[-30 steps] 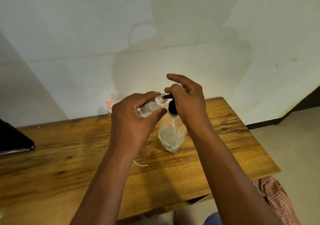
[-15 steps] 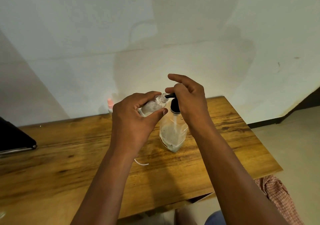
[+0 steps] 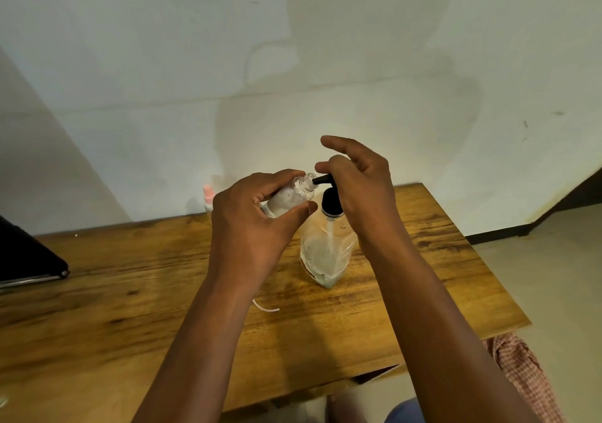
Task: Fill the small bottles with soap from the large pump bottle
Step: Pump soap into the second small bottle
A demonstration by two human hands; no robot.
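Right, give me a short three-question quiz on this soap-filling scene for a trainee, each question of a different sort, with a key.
1. True or false: the small bottle stands upright on the table.
2. Which hand rests on the black pump head of the large pump bottle?
A. left hand
B. right hand
C. neither
3. Fill in: the pump spout points at the small bottle's open ____.

Key
1. False: the left hand holds it tilted, off the table.
2. B
3. mouth
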